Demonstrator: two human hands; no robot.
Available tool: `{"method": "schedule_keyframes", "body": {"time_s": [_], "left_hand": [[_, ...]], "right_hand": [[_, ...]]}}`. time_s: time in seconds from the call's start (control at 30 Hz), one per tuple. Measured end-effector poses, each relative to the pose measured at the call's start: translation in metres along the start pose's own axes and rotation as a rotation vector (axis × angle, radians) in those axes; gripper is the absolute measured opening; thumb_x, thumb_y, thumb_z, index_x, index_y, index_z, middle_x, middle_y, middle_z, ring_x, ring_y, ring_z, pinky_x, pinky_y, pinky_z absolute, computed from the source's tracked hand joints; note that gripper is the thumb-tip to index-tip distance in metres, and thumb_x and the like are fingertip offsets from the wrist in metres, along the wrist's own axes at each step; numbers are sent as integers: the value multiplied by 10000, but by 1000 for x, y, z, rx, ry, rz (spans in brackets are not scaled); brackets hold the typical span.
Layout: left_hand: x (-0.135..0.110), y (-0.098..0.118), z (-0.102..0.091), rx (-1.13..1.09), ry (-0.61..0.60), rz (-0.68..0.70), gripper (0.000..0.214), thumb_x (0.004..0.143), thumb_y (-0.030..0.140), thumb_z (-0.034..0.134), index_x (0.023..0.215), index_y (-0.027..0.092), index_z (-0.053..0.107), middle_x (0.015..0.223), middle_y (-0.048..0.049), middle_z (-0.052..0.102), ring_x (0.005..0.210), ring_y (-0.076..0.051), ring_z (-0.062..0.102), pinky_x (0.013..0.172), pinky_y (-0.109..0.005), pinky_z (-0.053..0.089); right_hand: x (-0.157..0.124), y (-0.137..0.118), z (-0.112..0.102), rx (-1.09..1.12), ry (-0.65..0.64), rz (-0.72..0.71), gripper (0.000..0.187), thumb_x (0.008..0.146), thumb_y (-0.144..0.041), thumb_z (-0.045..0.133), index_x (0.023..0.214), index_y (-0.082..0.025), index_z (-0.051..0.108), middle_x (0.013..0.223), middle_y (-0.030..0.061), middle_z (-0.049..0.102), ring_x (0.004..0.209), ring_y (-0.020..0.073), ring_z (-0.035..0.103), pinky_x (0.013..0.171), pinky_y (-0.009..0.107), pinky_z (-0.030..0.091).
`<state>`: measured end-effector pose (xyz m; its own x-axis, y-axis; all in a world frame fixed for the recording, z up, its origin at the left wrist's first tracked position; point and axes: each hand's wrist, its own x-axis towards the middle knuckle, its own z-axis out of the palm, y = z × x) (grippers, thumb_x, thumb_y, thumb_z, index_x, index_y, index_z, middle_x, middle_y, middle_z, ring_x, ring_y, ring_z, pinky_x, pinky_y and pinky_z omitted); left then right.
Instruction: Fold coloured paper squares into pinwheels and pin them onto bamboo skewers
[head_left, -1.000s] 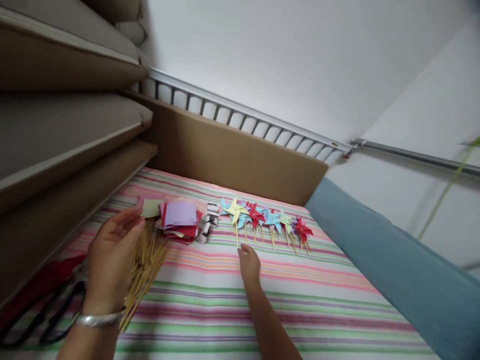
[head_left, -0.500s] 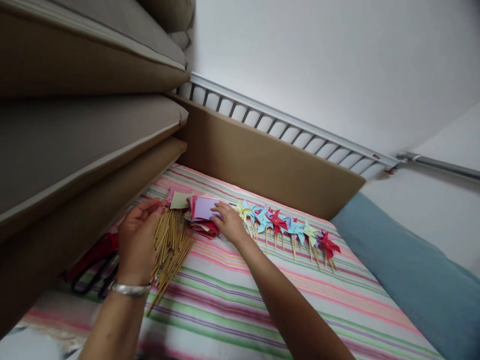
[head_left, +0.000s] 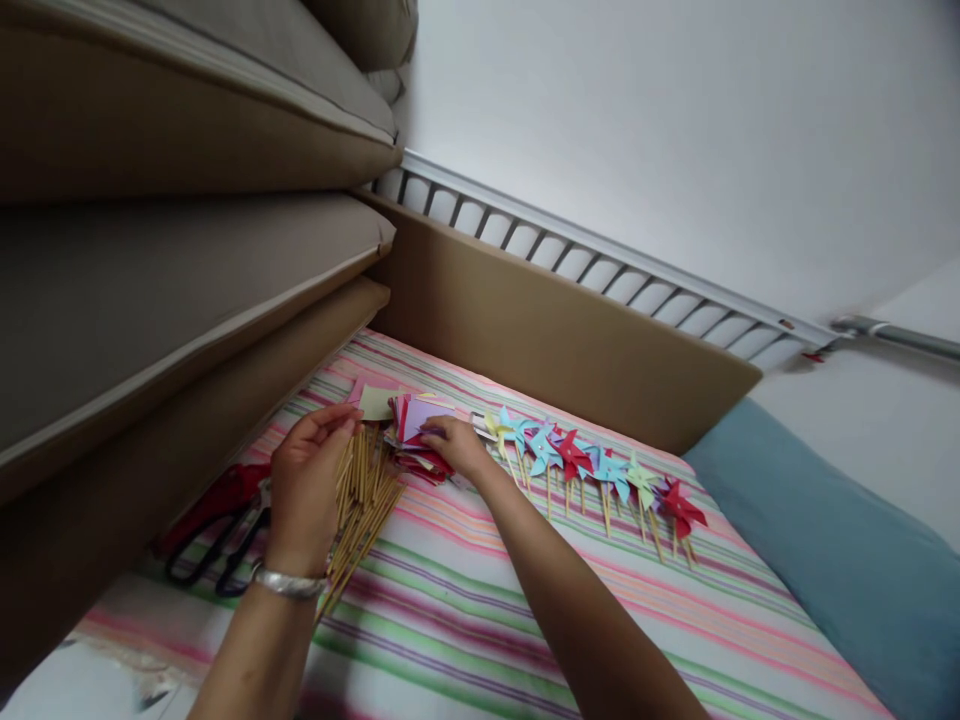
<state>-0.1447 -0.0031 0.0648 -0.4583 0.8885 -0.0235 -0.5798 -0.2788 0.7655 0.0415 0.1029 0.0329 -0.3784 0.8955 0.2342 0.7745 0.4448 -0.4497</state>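
My left hand (head_left: 309,480), with a bracelet at the wrist, is held above a bundle of thin wooden sticks (head_left: 364,510). Its thumb and fingertips come together beside a pale yellow-green paper square (head_left: 377,403); what they pinch, if anything, is too small to make out. Over a stack of coloured paper squares (head_left: 421,462), my right hand (head_left: 452,445) has its fingers curled on the edge of the top purple paper square (head_left: 421,415). Pink paper (head_left: 366,384) lies behind the yellow-green one.
Finished paper pinwheels (head_left: 574,456) on sticks lie in a row to the right. Black-handled scissors (head_left: 217,545) and a red item (head_left: 225,492) lie at left. Stacked cushions (head_left: 195,270), a brown board (head_left: 555,330) and a blue cushion (head_left: 817,540) border the striped cloth (head_left: 465,570).
My right hand has shifted left over the stack, and its fingers have curled onto the purple paper's edge. My left hand stays near the sticks. The whole view has shifted slightly.
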Motion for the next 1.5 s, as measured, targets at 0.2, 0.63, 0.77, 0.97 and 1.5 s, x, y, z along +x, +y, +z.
{"method": "schedule_keyframes", "body": {"time_s": [0.2, 0.63, 0.77, 0.97, 1.5], "left_hand": [[-12, -16, 16, 23, -155, -186, 288, 618, 272, 744, 876, 161, 678, 831, -43, 712, 745, -131, 639, 725, -242, 474], [-49, -86, 65, -220, -183, -708, 133, 769, 163, 606, 888, 162, 664, 890, -46, 704, 721, -125, 656, 600, -205, 528], [-47, -101, 70, -117, -81, -660, 151, 751, 81, 585, 877, 125, 658, 830, -54, 711, 692, -139, 661, 627, -236, 555], [-37, -105, 67, 37, -224, -684, 174, 749, 115, 613, 914, 119, 667, 965, -91, 705, 827, -194, 668, 741, -319, 567], [-66, -120, 80, -223, -548, -695, 340, 770, 440, 599, 971, 174, 669, 1064, -87, 674, 1031, -238, 580, 897, -390, 459]], "right_hand": [[0, -2, -16, 49, 265, 43, 211, 827, -196, 509, 867, -206, 715, 917, 50, 699, 889, 180, 617, 836, 306, 445], [-138, -19, -6, 13, 621, -92, 290, 825, -144, 521, 992, -309, 689, 1358, 30, 468, 1275, 252, 367, 1007, 483, 352], [-149, 6, -15, 249, 635, 30, 256, 835, -246, 540, 1054, -281, 667, 1343, 62, 489, 1235, 252, 428, 1012, 474, 353], [-151, 52, -40, 956, 551, 525, 299, 783, -384, 577, 977, -178, 671, 956, 86, 692, 819, 207, 649, 707, 353, 519], [-142, 36, -28, 1274, 718, 593, 519, 689, -215, 645, 1186, -179, 501, 709, -20, 641, 663, 143, 608, 584, 265, 489]]}}
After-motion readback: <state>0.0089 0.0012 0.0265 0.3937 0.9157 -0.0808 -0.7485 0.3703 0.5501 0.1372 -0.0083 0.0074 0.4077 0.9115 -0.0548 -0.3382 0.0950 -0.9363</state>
